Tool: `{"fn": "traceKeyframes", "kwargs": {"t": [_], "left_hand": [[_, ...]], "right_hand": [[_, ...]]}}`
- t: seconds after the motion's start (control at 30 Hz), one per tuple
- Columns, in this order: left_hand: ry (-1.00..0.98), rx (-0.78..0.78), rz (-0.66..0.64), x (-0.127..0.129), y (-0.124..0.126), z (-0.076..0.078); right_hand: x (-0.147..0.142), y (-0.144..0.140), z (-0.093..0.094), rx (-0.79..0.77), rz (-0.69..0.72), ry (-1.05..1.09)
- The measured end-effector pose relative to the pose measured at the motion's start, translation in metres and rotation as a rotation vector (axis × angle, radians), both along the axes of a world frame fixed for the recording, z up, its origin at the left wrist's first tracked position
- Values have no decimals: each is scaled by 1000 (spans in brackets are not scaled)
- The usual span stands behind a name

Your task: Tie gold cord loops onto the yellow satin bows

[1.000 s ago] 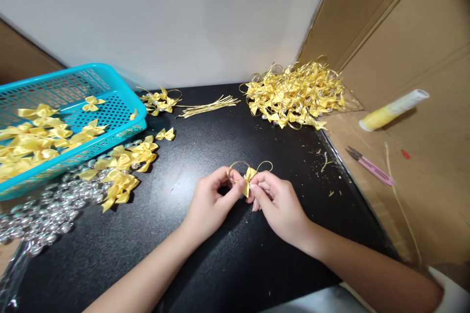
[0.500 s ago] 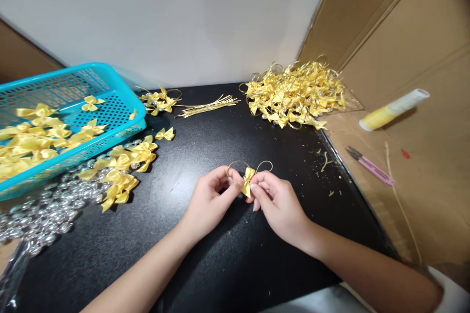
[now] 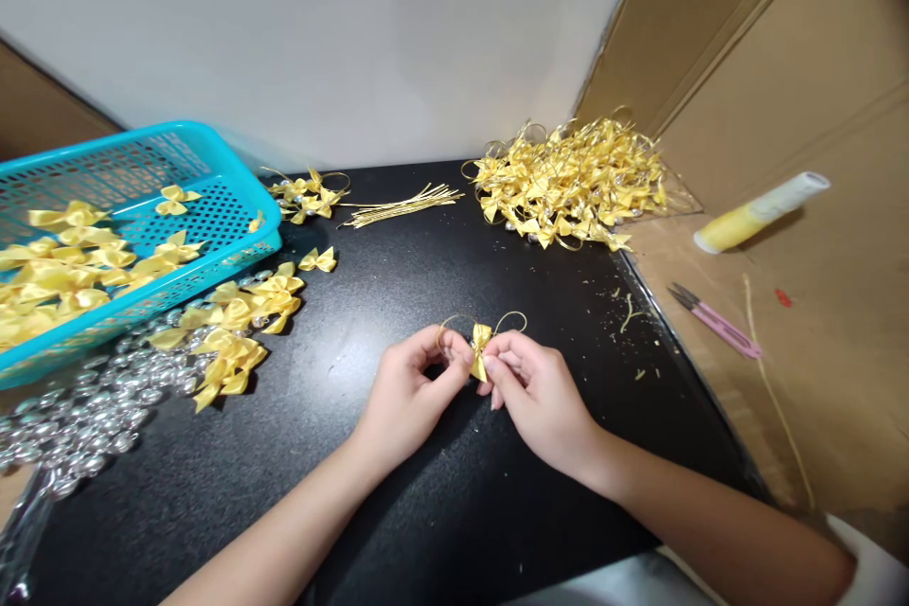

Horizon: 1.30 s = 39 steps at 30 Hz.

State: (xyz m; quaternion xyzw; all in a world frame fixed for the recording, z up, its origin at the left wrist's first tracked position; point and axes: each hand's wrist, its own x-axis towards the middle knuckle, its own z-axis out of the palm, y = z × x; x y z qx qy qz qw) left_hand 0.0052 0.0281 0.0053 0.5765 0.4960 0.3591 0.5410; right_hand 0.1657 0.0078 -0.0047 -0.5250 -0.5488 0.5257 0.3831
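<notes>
A small yellow ribbon bow (image 3: 481, 347) is held upright between my two hands, low over the black tabletop. A thin gold cord (image 3: 512, 314) runs from it and arches in a loop on either side. My left hand (image 3: 420, 379) is closed in a pinch at the bow's left, where the left loop of cord runs into the fingers. With thumb and fingertips, my right hand (image 3: 534, 390) pinches the bow's right side. The fingers partly hide what lies behind the bow.
A turquoise basket (image 3: 241, 251) of yellow bows stands at left, with silvery beads (image 3: 92, 417) and loose bows (image 3: 231, 365) beside it. Gold cord pieces (image 3: 404, 206) lie at the back. A heap of corded bows (image 3: 568, 180), pink-handled snips (image 3: 717, 320) and a tube (image 3: 759, 213) are at right.
My left fingertips have shifted slightly at the bow's left side, and the bow has turned a little. My right hand keeps its pinch in almost the same place.
</notes>
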Motion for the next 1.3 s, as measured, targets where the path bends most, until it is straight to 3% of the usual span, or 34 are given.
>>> {"fn": "traceKeyframes", "kwargs": {"t": [0.3,0.67,1.03,1.3], "left_hand": [[-91,-52,20,-1,0,-3],[118,194,49,-5,-1,-5],[93,131,85,-2,0,-3],[116,220,51,-4,-2,-5]], "right_hand": [[0,0,0,-22,0,26],[1,0,0,-13,-4,32],[1,1,1,-30,-2,24],[1,0,0,-39,-8,29]]}}
